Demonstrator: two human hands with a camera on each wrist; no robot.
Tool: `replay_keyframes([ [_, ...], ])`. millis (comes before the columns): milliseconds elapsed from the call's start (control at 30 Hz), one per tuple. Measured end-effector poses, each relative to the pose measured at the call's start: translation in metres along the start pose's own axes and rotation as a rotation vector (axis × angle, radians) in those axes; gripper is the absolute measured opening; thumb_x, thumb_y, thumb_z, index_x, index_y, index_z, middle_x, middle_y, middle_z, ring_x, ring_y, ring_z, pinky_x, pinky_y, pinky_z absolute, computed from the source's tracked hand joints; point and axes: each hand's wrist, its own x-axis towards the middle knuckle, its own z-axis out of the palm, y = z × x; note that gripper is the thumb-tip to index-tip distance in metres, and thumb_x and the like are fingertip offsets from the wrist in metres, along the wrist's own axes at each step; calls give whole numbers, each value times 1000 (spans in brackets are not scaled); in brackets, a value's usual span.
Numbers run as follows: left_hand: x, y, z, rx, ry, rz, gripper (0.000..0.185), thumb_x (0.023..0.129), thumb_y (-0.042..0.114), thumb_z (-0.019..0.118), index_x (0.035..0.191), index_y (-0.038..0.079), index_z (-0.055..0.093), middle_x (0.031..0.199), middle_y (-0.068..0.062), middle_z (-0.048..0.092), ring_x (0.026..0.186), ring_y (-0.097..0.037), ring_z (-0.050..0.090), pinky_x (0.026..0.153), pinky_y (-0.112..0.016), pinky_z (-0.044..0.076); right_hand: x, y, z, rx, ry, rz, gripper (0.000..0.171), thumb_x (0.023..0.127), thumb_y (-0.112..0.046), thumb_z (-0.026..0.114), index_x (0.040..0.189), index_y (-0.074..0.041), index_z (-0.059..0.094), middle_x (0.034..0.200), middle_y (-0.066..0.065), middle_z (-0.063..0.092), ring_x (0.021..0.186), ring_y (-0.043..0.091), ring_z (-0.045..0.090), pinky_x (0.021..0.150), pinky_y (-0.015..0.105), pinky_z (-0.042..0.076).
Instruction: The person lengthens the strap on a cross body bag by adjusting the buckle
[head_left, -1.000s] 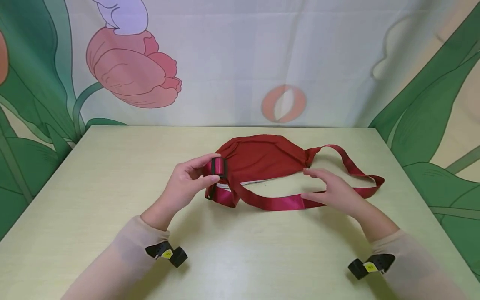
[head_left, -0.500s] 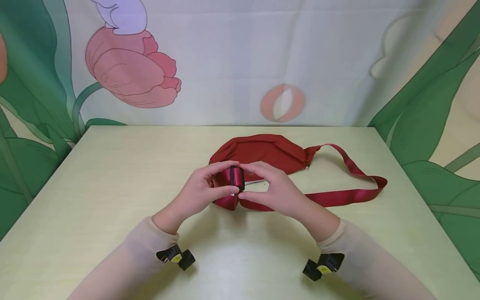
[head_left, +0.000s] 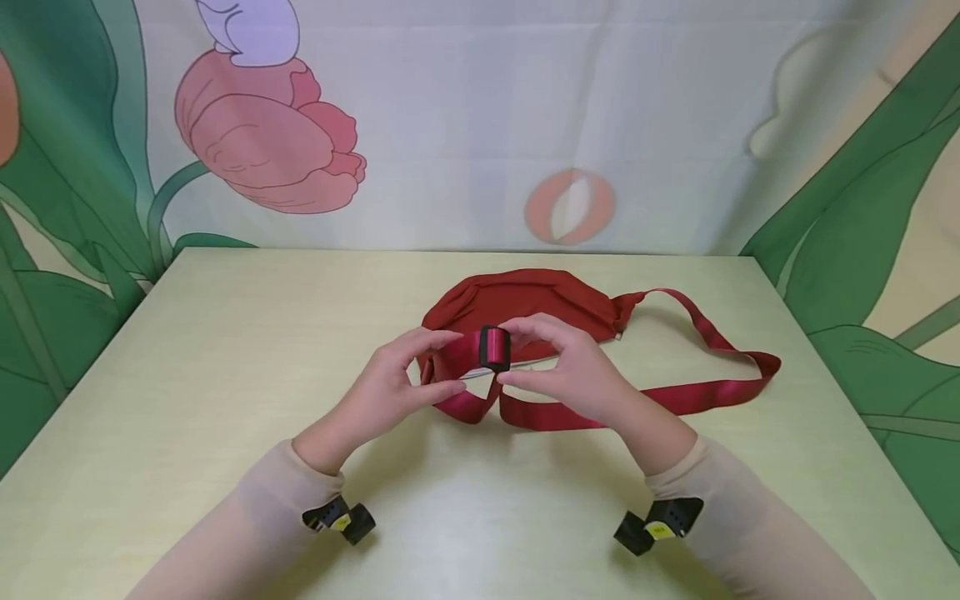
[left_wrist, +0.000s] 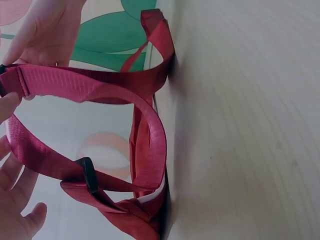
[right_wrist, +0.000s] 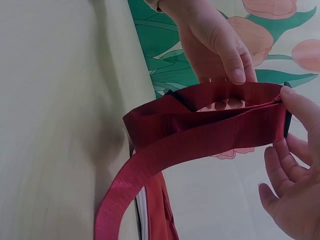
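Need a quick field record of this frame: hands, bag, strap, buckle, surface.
left hand: pinches the strap just left of the buckle
right hand: pinches the black buckle from the right
strap: red webbing, lifted at the buckle, the rest looping on the table to the right
bag: red waist bag, flat on the table behind the hands
second buckle: black, on the strap near the bag
table: pale wood-grain top
backdrop: printed tulips and leaves
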Motion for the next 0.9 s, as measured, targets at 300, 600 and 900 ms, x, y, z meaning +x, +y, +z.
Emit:
replay_keyframes([
  [300, 3, 5, -2, 40, -8, 57, 44, 79, 9, 75, 121, 5, 62, 105, -1, 60, 91, -14, 52, 68, -31, 47, 0, -1, -4, -9, -6, -80, 45, 72, -16, 81, 114, -16, 65, 98, -9, 60, 94, 14, 57, 83, 36, 48],
  [600, 4, 9, 1, 48, -11, 93, 51, 79, 13, 75, 127, 7, 58, 105, 1, 60, 85, -12, 52, 68, -32, 47, 0, 3, -1, 59, -48, -41, 44, 77, -14, 77, 117, -13, 59, 98, -3, 57, 94, 13, 57, 83, 37, 50],
  [900, 6, 13, 4, 34, -29, 78, 44, 81, 12, 73, 123, 5, 62, 96, 2, 57, 69, -11, 49, 57, -25, 44, -1, 3, 4, 100, -41, -43, 45, 78, -14, 76, 119, -13, 60, 99, -3, 58, 91, 15, 57, 86, 33, 48],
])
